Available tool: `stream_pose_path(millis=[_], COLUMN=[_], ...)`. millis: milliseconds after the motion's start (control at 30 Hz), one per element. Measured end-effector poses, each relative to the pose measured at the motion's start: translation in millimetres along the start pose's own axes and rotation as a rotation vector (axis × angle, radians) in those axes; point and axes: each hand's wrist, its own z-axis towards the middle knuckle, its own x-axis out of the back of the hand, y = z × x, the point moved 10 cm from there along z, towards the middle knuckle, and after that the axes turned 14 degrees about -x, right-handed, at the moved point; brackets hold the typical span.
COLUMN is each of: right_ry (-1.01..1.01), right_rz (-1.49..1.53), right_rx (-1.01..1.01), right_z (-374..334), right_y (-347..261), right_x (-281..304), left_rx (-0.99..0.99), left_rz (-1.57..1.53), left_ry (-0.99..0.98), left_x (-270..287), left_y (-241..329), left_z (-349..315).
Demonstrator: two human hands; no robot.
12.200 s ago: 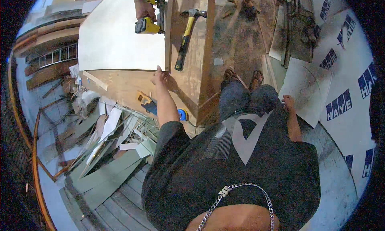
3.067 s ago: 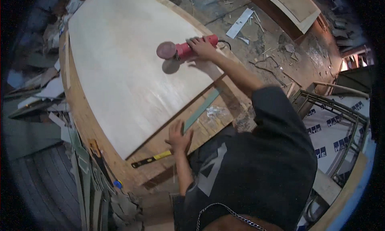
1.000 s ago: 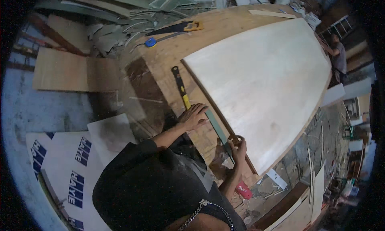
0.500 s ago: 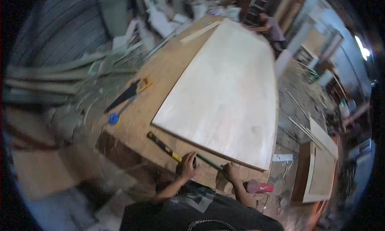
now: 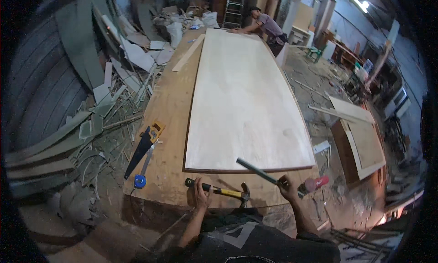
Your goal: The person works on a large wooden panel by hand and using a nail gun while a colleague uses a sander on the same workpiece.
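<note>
My left hand [image 5: 202, 197] is closed around the black grip of a claw hammer [image 5: 227, 192] with a yellow-and-black handle, low over the near edge of the wooden worktable [image 5: 166, 171]. The hammer's head points right, in front of my body. My right hand [image 5: 286, 187] grips one end of a thin dark green strip [image 5: 256, 171], which slants up and left across the near edge of a large pale wooden panel [image 5: 248, 103]. This panel lies flat on the table. Close to my right hand lies a red cylindrical container [image 5: 315, 183] on its side.
A handsaw [image 5: 142, 146] with a yellow handle and a blue tape measure [image 5: 140, 181] lie on the left. A loose wooden strip [image 5: 189, 53] rests farther back. Another person [image 5: 269, 28] leans over the far end. Scrap [image 5: 123, 103] litters the left floor; boards [image 5: 360, 140] stand right.
The head view has turned and cleared. My left hand has shifted from near the hammer's head to its grip, and the hammer has swung round. My right hand has raised the green strip over the panel's edge.
</note>
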Motion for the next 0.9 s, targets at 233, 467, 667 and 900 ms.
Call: stream_pose_path(millis=[233,467,667,900], right_ry=[0.392,-0.096,-0.48,-0.493], right_rz=[0.38,-0.003,-0.227,-0.147], right_rx=[-0.112,-0.011,0.121,0.334], right_z=[-34,-9,-15,-10], right_y=[-66,-28,15,-49], right_x=[21,-70,-161,-173], left_rx=[-0.262,-0.192,0.011,-0.158], left_rz=[0.357,0.324,0.299,0.352], left_ry=[-0.376,-0.381,-0.278,-0.199], left_x=[-26,-15,-11,-50], left_y=[-1,9,4,68], left_z=[2,5,6,27])
